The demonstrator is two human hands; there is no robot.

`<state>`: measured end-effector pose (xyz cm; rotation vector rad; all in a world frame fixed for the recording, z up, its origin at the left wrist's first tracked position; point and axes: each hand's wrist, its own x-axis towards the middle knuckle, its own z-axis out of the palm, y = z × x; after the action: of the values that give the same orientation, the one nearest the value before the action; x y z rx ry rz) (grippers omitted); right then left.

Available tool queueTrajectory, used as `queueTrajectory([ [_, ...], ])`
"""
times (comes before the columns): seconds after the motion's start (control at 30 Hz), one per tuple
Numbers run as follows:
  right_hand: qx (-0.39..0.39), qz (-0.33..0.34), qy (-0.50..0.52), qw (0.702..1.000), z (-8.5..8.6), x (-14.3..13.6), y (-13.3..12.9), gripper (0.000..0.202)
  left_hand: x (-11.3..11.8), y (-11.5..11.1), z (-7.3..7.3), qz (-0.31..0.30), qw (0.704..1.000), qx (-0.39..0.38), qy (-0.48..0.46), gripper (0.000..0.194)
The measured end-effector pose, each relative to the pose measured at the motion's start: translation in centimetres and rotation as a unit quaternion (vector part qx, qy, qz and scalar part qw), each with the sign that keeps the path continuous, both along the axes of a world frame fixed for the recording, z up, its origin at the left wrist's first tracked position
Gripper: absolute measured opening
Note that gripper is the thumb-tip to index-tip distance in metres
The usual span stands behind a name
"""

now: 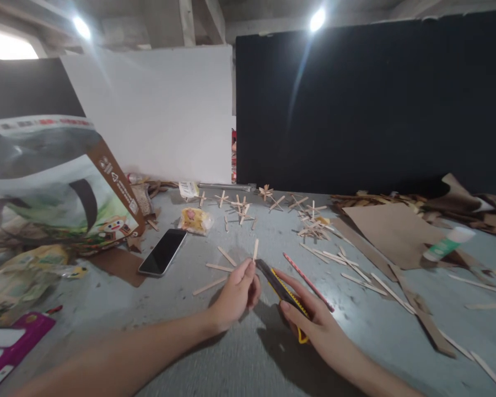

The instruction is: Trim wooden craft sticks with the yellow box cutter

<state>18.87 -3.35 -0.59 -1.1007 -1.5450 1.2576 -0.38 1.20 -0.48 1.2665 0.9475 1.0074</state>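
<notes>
Pinched between the thumb and fingers of my left hand (240, 286) is a short wooden stick (255, 249), its upper end pointing up. My right hand (310, 314) is wrapped round a black and yellow utility knife (281, 289). The front end of the knife is close to the held stick; whether the blade touches it I cannot tell. Just beyond my left hand, several loose wooden sticks (218, 268) fan out on the grey table. A red patterned pencil (308, 281) lies to the right of the knife.
Small crossed-stick pieces (240, 208) stand toward the back. More sticks (355, 270) and brown cardboard (391, 229) lie at right, with a glue stick (449, 243). A phone (163, 252), a wrapped snack (195, 220), a large bag (66, 187) and a purple object (22, 344) are at left.
</notes>
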Motion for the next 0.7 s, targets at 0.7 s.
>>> queueTrajectory([
  [0.7,-0.055,0.013,0.085,0.995,-0.23,-0.61,0.02,0.087,-0.19,0.62,0.04,0.028,0.999,0.004,0.026,0.061],
])
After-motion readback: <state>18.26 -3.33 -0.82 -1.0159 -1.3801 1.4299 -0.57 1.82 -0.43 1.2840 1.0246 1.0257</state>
